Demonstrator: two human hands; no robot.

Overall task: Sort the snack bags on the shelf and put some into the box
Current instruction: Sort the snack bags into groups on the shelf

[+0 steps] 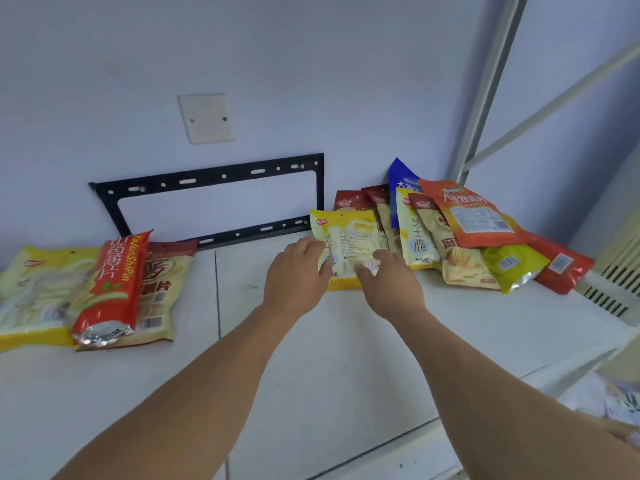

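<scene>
- Both hands met on a yellow snack bag [346, 244] standing just right of centre frame, at the left end of a leaning pile of bags [460, 233].
- The left hand [298, 271] curled its fingers round the bag's left edge; the right hand [388, 282] pinched its lower right corner.
- Three sorted bags [104, 289] lay at far left on the white shelf [311, 358].
- No box was in view.
- The step appeared to be picking out one bag; next it would need lifting free without toppling its neighbours.

"YaJunShiPin" on orange bag [109, 287], "脆" on yellow bag [414, 239]
</scene>
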